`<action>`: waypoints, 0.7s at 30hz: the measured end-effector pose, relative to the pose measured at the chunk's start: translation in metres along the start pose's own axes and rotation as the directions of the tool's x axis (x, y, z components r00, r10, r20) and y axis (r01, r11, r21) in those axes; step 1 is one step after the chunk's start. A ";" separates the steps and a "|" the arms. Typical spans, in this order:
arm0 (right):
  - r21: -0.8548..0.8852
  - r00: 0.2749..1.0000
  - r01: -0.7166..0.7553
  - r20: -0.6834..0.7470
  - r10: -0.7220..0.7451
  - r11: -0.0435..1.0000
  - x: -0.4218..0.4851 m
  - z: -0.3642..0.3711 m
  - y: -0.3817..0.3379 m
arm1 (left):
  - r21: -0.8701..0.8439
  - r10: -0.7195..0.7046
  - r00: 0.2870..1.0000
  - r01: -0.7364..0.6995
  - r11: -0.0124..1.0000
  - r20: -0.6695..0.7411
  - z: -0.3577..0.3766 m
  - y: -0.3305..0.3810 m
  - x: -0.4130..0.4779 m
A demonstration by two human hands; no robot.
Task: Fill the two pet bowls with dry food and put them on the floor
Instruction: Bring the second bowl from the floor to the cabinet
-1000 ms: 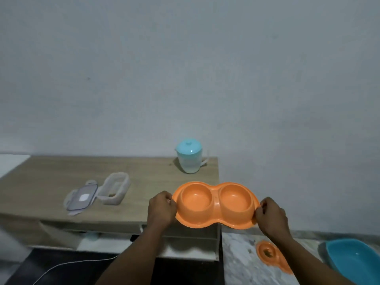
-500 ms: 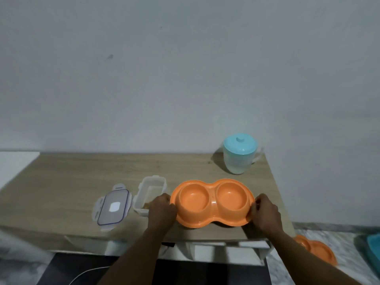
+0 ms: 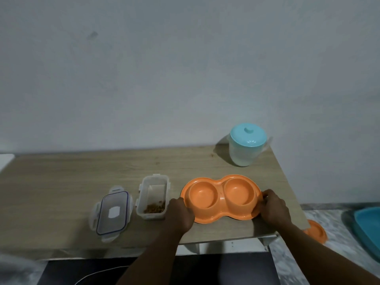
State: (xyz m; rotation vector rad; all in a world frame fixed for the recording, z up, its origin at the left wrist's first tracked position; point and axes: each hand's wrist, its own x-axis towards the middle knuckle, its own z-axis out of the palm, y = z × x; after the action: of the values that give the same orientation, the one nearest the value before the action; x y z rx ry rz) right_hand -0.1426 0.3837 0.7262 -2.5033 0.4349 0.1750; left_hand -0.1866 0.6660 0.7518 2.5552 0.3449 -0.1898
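Note:
An orange double pet bowl (image 3: pixel 220 197) rests on the wooden table (image 3: pixel 61 182), both of its cups empty. My left hand (image 3: pixel 181 212) grips its left rim and my right hand (image 3: pixel 274 207) grips its right rim. Just left of the bowl stands an open clear plastic container (image 3: pixel 153 197) with a little brown dry food at its near end. Its clear lid (image 3: pixel 112 212) with a blue seal lies flat further left. A second orange pet bowl (image 3: pixel 315 231) lies on the floor at the right, partly hidden by the table corner and my right arm.
A translucent jug with a light blue lid (image 3: pixel 246 145) stands at the table's back right corner. A blue tub (image 3: pixel 368 229) sits on the marble floor at the far right. A white cable (image 3: pixel 92 277) runs over a dark mat below the table's front edge.
Both hands have brought the orange double bowl from beyond the table's right edge over the table and lowered it onto the top beside the food container. The view has shifted left and down.

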 end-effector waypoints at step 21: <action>0.150 0.923 0.363 0.075 -0.376 0.920 -0.036 0.048 -0.155 | -0.175 -0.375 0.873 0.335 0.926 -0.312 -0.085 -0.076 0.007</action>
State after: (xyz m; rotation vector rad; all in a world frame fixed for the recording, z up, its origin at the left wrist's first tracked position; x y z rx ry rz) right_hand -0.1243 0.5403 0.7770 -2.3788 -0.0725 0.1185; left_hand -0.1956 0.7756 0.7833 2.3828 0.9360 0.1402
